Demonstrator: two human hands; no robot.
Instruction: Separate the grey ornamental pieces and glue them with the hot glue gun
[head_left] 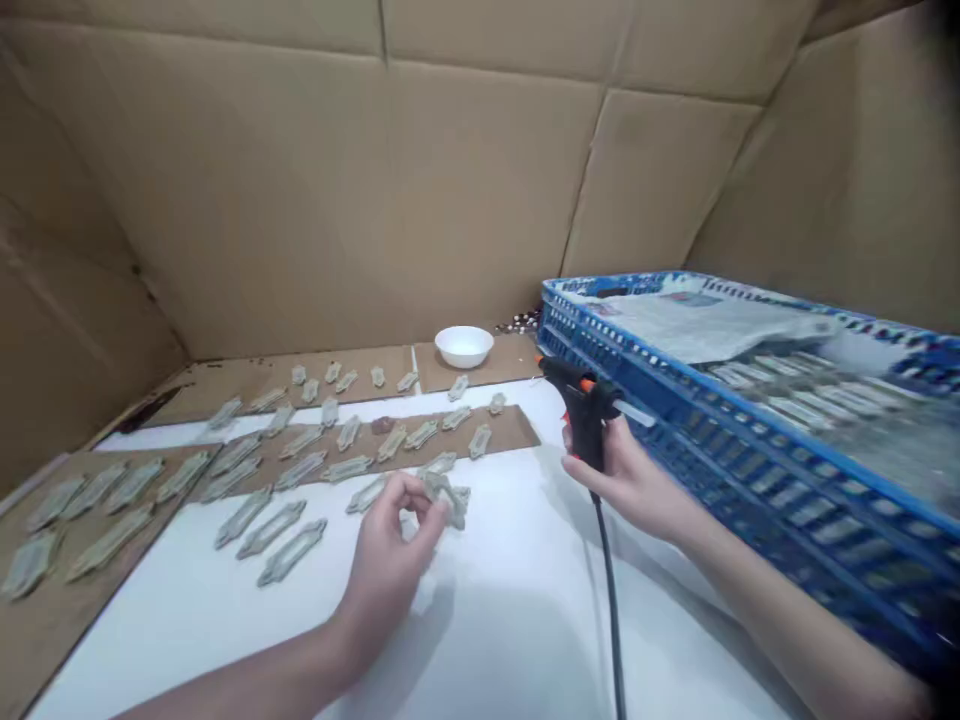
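Your left hand (386,560) has its thumb and index finger pinched together on a pale, translucent piece (454,502) with a scalloped edge. It sticks out just past your fingertips to the right, above the smooth white tabletop (510,620); its finer shape is blurred. Your right hand (649,485) is closed around the grip of a black plastic glue gun (586,420) with orange accents. Its nozzle points up and to the left, well apart from that piece, and a smooth black cord (609,590) hangs from the handle.

Left of and beyond your left hand, similar long, frame-like pieces (292,550) lie flat on the white surface and on matte brown cardboard sheets (67,610). A glossy, round white bowl (464,350) sits farther back. At your right, a blue lattice-walled plastic crate (705,440) holds rows of pale pieces and a crumpled, whitish sheet (705,325).
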